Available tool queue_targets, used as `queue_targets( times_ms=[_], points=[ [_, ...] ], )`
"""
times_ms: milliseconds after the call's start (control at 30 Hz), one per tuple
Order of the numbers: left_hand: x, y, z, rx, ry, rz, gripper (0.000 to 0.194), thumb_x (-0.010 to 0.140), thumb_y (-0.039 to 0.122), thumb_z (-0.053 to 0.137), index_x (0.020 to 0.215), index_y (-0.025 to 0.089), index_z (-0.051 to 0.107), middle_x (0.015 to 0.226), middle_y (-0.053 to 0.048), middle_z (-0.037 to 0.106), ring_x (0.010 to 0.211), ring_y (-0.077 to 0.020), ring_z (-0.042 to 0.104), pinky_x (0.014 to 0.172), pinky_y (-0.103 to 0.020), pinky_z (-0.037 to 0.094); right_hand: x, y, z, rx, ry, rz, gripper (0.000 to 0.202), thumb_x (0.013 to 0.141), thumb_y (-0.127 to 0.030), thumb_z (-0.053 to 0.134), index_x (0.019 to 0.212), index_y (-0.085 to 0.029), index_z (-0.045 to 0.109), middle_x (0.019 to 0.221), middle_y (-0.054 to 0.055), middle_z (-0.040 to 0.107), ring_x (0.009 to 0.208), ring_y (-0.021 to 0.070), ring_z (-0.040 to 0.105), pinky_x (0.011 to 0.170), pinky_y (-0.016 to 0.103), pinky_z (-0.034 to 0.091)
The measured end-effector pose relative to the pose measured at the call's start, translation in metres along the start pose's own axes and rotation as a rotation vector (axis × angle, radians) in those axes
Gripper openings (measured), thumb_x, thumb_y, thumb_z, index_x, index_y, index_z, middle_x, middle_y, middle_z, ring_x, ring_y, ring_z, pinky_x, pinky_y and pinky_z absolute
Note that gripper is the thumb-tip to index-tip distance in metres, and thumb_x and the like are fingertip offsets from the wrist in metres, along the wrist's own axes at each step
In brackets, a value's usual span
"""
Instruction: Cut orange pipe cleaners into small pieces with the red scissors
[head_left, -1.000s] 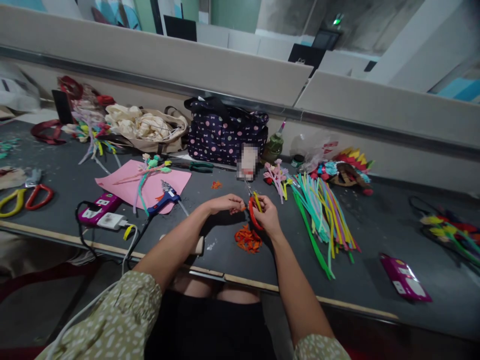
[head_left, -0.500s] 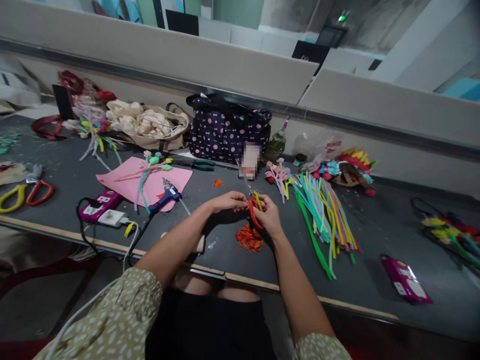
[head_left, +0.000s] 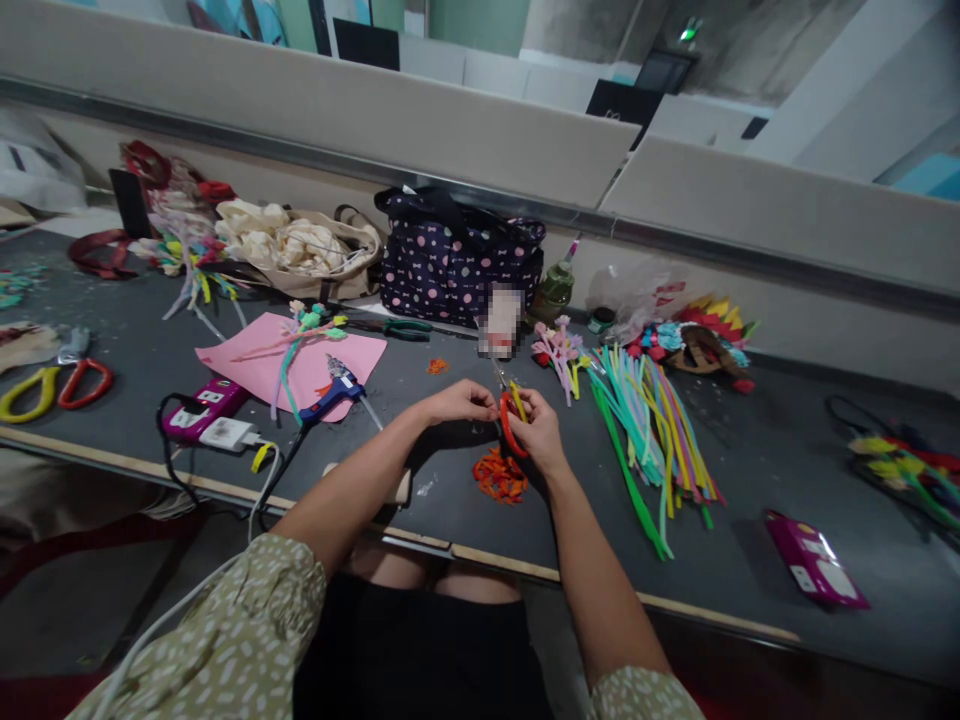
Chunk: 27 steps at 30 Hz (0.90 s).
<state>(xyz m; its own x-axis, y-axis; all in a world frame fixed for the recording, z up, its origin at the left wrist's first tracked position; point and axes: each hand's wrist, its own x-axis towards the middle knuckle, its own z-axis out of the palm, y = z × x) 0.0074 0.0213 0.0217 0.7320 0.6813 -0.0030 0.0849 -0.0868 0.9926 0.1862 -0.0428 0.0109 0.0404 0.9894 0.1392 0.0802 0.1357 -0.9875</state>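
Note:
My right hand grips a pair of scissors with one red and one yellow handle, blades pointing away from me. Close beside it, my left hand has thumb and fingers pinched together; whatever they hold is too small to make out. Just below both hands lies a heap of orange-red clippings on the dark table. Beyond the left hand sits a smaller pile of orange bits.
A glue gun rests on pink paper, its cord near a purple power strip. Colourful pipe cleaners lie right. Behind stand a dotted bag and a bottle. Larger scissors lie far left.
Both hands stay nearly in place. The scissor blades look closer together than before, and the view has shifted very slightly.

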Motion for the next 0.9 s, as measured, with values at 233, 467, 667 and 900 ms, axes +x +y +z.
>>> queue_targets(
  times_ms=[233,467,667,900],
  points=[
    [0.001,0.000,0.000,-0.023,0.036,-0.021,0.020,0.064,0.030,0.074,0.070,0.012,0.069,0.061,-0.002,0.059,0.054,-0.0093,0.048,0.051,-0.022,0.034,0.001,0.001,0.000,-0.020,0.004,-0.036,0.046,0.067,-0.043,0.074,0.101,-0.019,0.056,0.085,0.003,0.068,0.072,0.0151,0.063,0.067,0.026,0.050],
    [0.005,0.001,-0.016,-0.431,0.504,-0.013,0.020,0.057,0.026,0.075,0.070,0.014,0.066,0.064,0.000,0.060,0.052,-0.0057,0.047,0.051,-0.018,0.038,-0.001,0.007,-0.006,-0.283,0.075,-0.138,0.045,0.071,-0.046,0.069,0.105,-0.018,0.060,0.090,0.005,0.069,0.077,0.0178,0.065,0.074,0.030,0.051],
    [0.002,0.000,-0.033,-0.763,0.753,0.024,0.028,0.054,0.022,0.080,0.076,0.015,0.064,0.065,0.002,0.059,0.053,-0.0054,0.052,0.053,-0.018,0.045,-0.008,-0.006,-0.004,-0.739,0.075,-0.157,0.050,0.072,-0.057,0.065,0.109,-0.024,0.058,0.090,0.002,0.070,0.079,0.0202,0.066,0.071,0.030,0.049],
    [0.001,0.000,-0.037,-0.862,0.798,0.038,0.026,0.058,0.018,0.078,0.079,0.015,0.063,0.068,0.003,0.060,0.051,-0.0044,0.053,0.054,-0.018,0.048,-0.006,0.001,-0.010,-0.943,0.096,-0.151,0.051,0.073,-0.058,0.062,0.113,-0.026,0.060,0.092,0.003,0.071,0.078,0.0223,0.067,0.072,0.033,0.050]
  ],
)
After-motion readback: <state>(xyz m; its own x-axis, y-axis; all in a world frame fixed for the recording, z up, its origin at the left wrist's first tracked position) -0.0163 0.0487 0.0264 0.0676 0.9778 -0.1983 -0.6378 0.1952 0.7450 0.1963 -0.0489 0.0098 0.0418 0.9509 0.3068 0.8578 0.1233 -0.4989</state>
